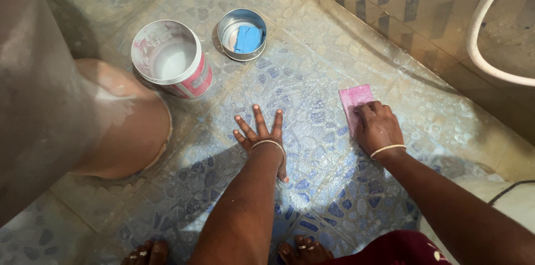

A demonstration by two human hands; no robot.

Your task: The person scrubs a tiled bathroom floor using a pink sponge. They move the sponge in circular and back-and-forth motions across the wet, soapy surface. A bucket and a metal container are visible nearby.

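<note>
My left hand (261,134) lies flat on the wet, soapy tiled floor (312,75), fingers spread, holding nothing. My right hand (378,127) presses a pink scrub pad (353,99) against the floor to the right; my fingers cover its near end. Both wrists wear thin bangles. My bare feet show at the bottom edge.
A white and pink plastic tub (173,59) with white liquid stands at the upper left. Beside it a small steel bowl (242,34) holds a blue piece. A large brown pot (120,120) sits left. A white hose (490,31) curves along the tiled wall at right.
</note>
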